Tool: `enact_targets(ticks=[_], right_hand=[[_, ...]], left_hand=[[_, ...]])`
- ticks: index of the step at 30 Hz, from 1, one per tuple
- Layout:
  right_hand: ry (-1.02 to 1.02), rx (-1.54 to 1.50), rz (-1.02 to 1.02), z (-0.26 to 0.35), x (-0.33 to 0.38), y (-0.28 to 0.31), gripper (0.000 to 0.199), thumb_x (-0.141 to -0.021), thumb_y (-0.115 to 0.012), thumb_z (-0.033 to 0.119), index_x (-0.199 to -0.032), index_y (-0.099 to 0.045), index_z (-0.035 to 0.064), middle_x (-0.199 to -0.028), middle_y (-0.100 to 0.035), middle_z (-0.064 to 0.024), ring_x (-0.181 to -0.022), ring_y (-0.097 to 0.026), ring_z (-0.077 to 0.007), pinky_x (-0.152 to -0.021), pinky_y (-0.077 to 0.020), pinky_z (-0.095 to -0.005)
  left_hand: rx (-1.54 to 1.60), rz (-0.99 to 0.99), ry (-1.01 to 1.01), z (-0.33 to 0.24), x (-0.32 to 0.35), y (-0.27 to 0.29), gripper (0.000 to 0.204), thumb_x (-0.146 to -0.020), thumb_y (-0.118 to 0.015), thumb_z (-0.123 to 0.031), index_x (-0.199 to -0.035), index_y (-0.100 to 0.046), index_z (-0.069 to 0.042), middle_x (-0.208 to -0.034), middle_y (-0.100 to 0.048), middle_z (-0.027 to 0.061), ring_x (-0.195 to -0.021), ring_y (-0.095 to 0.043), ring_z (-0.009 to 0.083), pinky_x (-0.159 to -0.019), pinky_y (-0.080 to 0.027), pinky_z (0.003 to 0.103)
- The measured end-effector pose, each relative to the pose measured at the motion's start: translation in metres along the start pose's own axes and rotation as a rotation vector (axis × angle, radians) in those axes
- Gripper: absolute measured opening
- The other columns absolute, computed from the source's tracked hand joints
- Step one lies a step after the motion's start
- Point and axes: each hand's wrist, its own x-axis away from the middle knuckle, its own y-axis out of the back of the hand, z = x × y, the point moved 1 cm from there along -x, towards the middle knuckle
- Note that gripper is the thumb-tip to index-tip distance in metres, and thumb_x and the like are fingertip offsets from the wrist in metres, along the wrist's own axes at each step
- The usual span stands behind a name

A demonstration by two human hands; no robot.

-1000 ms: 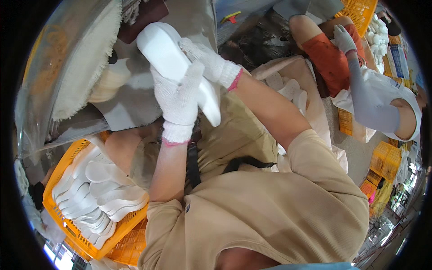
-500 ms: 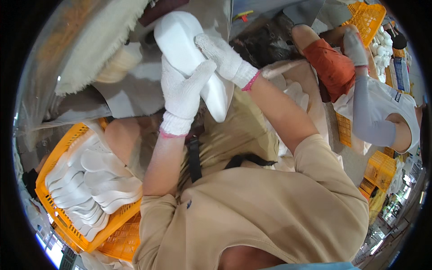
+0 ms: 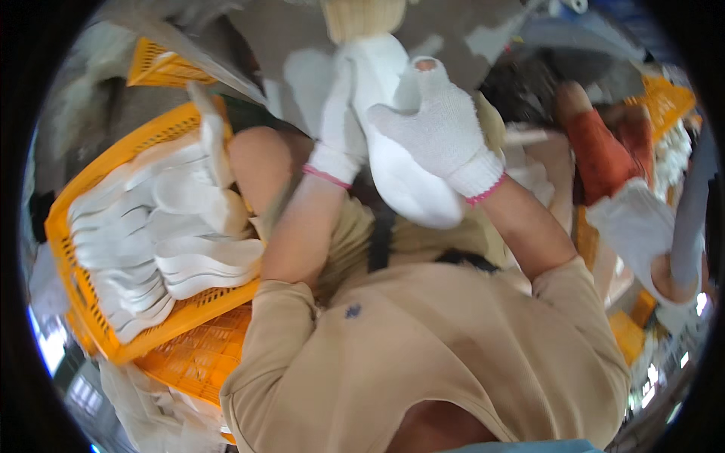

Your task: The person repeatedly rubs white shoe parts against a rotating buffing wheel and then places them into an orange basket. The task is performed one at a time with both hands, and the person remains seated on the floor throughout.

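Observation:
A white shoe sole [image 3: 411, 189] lies lengthwise between my two gloved hands, slightly blurred. My left hand [image 3: 340, 124], in a white knit glove with a pink cuff edge, holds it along its left side. On the right side my right hand [image 3: 442, 124] grips it, thumb spread across the sole; a bare fingertip shows at the tip of that glove. The sole's far end is right at a cream-coloured wheel [image 3: 362, 21] at the top; whether they touch I cannot tell.
An orange crate [image 3: 143, 343] packed with white soles [image 3: 124, 234] stands at my left, over another orange crate [image 3: 200, 362]. More pale pieces [image 3: 529, 174] lie on cloth at my right. Beyond sits a co-worker in red shorts [image 3: 604, 155]. A grey machine surface [image 3: 279, 30] is ahead.
The sole has turned, its near end now pointing toward the lower right. Both hands have shifted their hold along it. The view has swung, bringing the cream wheel to the top middle.

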Motion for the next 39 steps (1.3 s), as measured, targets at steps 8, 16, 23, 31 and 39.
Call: enact_targets(ticks=[8,16,23,31,39], right_hand=[[0.090,-0.110,0.104,0.004,-0.018,-0.005,0.052,-0.079,-0.079,0.037,-0.107,-0.058,-0.0020,-0.093,-0.070,-0.0268,-0.092,-0.071,-0.0454,-0.082,-0.0574,-0.0482],[-0.342,-0.914,0.415,-0.020,-0.024,-0.014,0.047,-0.082,-0.085,0.024,-0.117,-0.069,-0.0039,-0.098,-0.075,-0.0082,-0.087,-0.072,-0.0137,-0.079,-0.0581,-0.0291],[-0.115,-0.335,0.116,-0.070,0.079,0.012,0.062,-0.080,-0.088,0.039,-0.118,-0.067,-0.0050,-0.101,-0.075,-0.0153,-0.089,-0.072,-0.0216,-0.082,-0.0565,-0.0357],[0.042,0.132,0.084,-0.032,0.060,0.010,0.042,-0.086,-0.080,0.031,-0.115,-0.065,0.0051,-0.096,-0.074,-0.0132,-0.090,-0.073,-0.0261,-0.078,-0.0573,-0.0360],[0.333,0.428,-0.076,-0.015,0.047,-0.005,0.016,-0.090,-0.070,0.021,-0.103,-0.066,0.0126,-0.087,-0.069,-0.0086,-0.080,-0.069,-0.0317,-0.067,-0.0560,-0.0405]], left_hand=[[-0.104,0.083,-0.058,0.002,-0.019,0.000,0.070,-0.105,-0.049,-0.061,-0.149,-0.050,-0.007,-0.144,-0.061,0.0110,-0.129,-0.059,0.0285,-0.113,-0.047,0.041],[-1.259,0.070,-0.782,-0.032,-0.058,0.049,0.047,-0.109,-0.054,-0.039,-0.130,-0.064,0.002,-0.127,-0.069,0.0095,-0.115,-0.063,0.0228,-0.101,-0.049,0.033],[-0.452,-0.106,-0.422,0.008,-0.054,0.088,0.044,-0.104,-0.061,-0.031,-0.133,-0.060,0.001,-0.125,-0.066,0.0149,-0.117,-0.061,0.0304,-0.104,-0.049,0.038],[-0.130,0.104,0.045,0.019,-0.041,0.026,0.073,-0.107,-0.040,-0.064,-0.147,-0.050,-0.005,-0.140,-0.061,0.0121,-0.125,-0.059,0.0302,-0.107,-0.050,0.041],[0.410,0.459,0.284,0.042,-0.072,0.047,0.091,-0.090,-0.040,-0.088,-0.122,-0.058,-0.005,-0.100,-0.061,0.0182,-0.089,-0.063,0.0366,-0.063,-0.056,0.050]])
